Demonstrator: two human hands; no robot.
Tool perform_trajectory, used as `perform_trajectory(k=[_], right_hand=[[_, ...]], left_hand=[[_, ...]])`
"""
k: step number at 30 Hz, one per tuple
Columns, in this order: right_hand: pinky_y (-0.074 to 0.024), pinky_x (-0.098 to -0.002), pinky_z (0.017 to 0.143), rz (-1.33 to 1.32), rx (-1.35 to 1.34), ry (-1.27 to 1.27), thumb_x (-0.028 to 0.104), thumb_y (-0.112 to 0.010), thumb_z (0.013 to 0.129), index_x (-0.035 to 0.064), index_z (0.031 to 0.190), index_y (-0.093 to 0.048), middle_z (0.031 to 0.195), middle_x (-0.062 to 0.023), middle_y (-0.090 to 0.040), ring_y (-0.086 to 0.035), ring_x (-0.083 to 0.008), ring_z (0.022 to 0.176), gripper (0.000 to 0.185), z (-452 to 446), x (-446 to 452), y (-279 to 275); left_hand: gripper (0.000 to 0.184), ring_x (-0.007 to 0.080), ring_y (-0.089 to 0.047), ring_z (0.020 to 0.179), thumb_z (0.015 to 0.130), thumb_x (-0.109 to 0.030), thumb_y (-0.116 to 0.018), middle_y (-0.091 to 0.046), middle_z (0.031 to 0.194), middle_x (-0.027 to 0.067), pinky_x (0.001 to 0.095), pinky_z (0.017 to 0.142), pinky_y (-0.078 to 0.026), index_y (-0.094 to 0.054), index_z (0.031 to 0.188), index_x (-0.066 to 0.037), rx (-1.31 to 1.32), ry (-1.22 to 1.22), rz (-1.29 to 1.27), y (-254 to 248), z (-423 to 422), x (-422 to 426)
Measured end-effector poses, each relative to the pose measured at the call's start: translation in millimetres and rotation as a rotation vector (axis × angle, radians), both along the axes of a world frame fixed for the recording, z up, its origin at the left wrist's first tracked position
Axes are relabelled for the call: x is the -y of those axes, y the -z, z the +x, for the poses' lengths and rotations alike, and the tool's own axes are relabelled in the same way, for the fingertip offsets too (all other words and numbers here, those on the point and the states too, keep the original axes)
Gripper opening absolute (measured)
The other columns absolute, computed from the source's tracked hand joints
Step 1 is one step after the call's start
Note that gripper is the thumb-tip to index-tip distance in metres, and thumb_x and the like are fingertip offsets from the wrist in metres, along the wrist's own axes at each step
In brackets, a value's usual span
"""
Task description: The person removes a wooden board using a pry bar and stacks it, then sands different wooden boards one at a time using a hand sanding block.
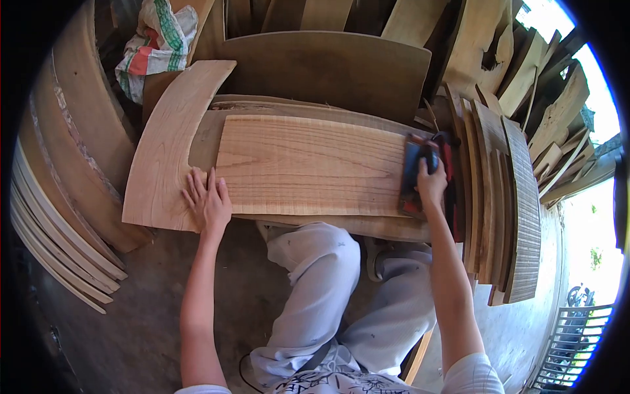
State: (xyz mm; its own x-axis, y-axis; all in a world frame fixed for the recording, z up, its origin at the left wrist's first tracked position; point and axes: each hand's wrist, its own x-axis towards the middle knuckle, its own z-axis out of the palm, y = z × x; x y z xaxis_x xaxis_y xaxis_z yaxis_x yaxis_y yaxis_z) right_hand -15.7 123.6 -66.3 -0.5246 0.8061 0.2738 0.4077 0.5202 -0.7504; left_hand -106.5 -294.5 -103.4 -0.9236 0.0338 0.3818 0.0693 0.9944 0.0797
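A wide wooden board [308, 164] with visible grain lies flat across a rough wooden support [380, 228]. My left hand [209, 201] rests with fingers spread at the board's left end, over the edge of a curved pale plank [161, 151]. At the board's right end, my right hand [430, 184] is wrapped round the dark handle of a tool [412, 172] with a blue and red body. The tool's underside is hidden, and it sits over the board's right edge.
Stacked planks [492, 197] stand close on the right, beside the tool. Curved boards [65, 217] lean at the left. A dark curved panel [328, 72] rises behind the board, and a white woven sack [157, 46] lies at the upper left.
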Motion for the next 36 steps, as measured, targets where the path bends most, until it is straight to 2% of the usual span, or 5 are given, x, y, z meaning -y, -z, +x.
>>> perform_trajectory(k=[2,6,17,28,36], right_hand=[[-0.0451,-0.0345,0.046,0.236,-0.096,-0.17,0.023,-0.057,0.074,0.0025,0.096,-0.052,0.07,-0.0149,-0.057,-0.058,-0.0266,0.059,0.03,-25.5,27.7,17.0],[-0.0434,-0.043,0.066,0.015,0.106,-0.511,0.026,-0.052,0.076,-0.0009,0.103,-0.045,0.083,-0.0238,-0.056,-0.054,-0.0392,0.078,0.039,-83.1,137.4,-7.5],[-0.042,-0.0436,0.071,-0.181,0.235,-1.063,0.025,-0.048,0.077,0.0016,0.106,-0.036,0.082,-0.0262,-0.054,-0.053,-0.0386,0.08,0.039,-102.3,269.2,-19.2],[-0.0431,-0.0428,0.069,-0.112,-0.015,-0.274,0.023,-0.051,0.076,0.004,0.11,-0.036,0.086,-0.0254,-0.054,-0.052,-0.0414,0.081,0.041,1.8,50.9,-2.3],[-0.0415,-0.0435,0.07,-0.382,-0.249,0.154,0.015,-0.045,0.079,0.0023,0.124,-0.02,0.09,-0.0244,-0.048,-0.051,-0.0389,0.08,0.053,-1.9,92.1,-8.3]], left_hand=[[0.042,0.0317,-0.019,0.121,0.085,-0.034,-0.03,-0.025,0.129,0.0167,0.0474,0.097,-0.012,-0.041,0.118,-0.012,-0.003,0.007,-0.001,0.4,0.9,0.3],[0.042,0.032,-0.02,0.12,0.085,-0.034,-0.03,-0.027,0.127,0.0174,0.0475,0.097,-0.013,-0.041,0.118,-0.011,-0.045,0.028,-0.013,2.4,-0.3,1.9],[0.043,0.0287,-0.023,0.12,0.087,-0.037,-0.024,-0.028,0.128,0.0145,0.0467,0.095,-0.017,-0.029,0.125,-0.018,-0.05,0.048,-0.138,11.3,-5.1,8.5],[0.047,0.0296,-0.018,0.122,0.086,-0.043,-0.018,-0.023,0.13,0.0154,0.0478,0.097,-0.013,-0.034,0.123,-0.02,0.036,0.02,-0.103,12.1,-9.5,10.5],[0.048,0.0335,-0.016,0.121,0.086,-0.042,-0.022,-0.02,0.13,0.0193,0.0495,0.096,-0.013,-0.027,0.126,-0.016,0.099,0.029,-0.081,-1.3,-5.6,-3.8]])
